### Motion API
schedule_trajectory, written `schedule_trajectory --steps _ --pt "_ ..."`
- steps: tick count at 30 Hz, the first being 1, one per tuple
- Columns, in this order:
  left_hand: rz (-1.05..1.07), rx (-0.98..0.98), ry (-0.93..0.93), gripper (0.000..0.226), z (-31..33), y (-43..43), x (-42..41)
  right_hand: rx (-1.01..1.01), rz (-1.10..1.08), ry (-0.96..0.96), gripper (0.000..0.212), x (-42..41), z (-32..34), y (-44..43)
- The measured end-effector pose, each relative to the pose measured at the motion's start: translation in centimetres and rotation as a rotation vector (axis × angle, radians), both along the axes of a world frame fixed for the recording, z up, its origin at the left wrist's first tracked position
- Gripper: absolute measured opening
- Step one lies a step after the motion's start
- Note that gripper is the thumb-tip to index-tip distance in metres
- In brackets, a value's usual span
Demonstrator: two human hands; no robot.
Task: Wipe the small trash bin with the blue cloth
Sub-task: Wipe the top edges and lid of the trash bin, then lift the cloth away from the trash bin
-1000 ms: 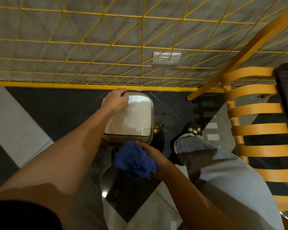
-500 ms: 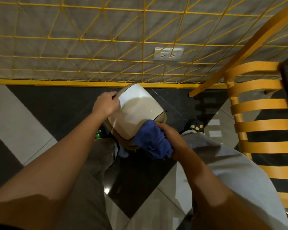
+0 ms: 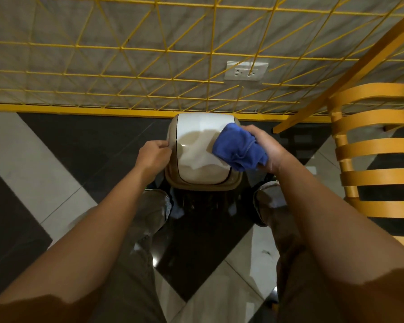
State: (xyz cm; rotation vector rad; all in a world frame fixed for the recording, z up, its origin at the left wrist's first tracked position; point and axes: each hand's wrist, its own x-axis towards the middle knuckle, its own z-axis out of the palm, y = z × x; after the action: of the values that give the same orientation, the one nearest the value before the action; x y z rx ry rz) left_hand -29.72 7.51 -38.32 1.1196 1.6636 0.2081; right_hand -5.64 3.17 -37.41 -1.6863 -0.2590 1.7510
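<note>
Bin (image 3: 197, 157): on the floor between your feet, against the yellow grille (image 3: 149, 66).
Left hand (image 3: 153, 156): your fingers curl on the bin's left rim.
Right hand (image 3: 266, 150): you clutch the cloth (image 3: 237, 146), bunched, pressed on the lid's right side.

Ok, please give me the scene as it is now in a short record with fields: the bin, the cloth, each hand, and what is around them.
bin: small trash bin, beige, with a white lid, on the floor by the wall
cloth: blue cloth, bunched, against the right part of the lid
left hand: left hand grips the bin's left edge
right hand: right hand holds the cloth
wall: yellow wire grid, wall socket
right side: yellow chair
floor: tiled floor, black and white
</note>
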Motion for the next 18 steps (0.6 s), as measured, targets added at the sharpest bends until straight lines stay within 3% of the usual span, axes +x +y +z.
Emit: schedule_trajectory --steps 10,14,18 --pt "0.003 -0.008 0.021 0.015 0.0 -0.2 0.2 0.013 -0.005 0.0 0.024 -0.1 -0.6 0.5" --pt "-0.012 0.036 0.04 0.029 0.6 -0.3 0.5 0.045 -0.139 0.219 0.036 0.6 -0.2 -0.6" --pt "0.012 0.16 0.03 0.04 2.1 -0.5 1.5 0.181 -0.269 0.295 0.044 2.8 2.2 -1.5"
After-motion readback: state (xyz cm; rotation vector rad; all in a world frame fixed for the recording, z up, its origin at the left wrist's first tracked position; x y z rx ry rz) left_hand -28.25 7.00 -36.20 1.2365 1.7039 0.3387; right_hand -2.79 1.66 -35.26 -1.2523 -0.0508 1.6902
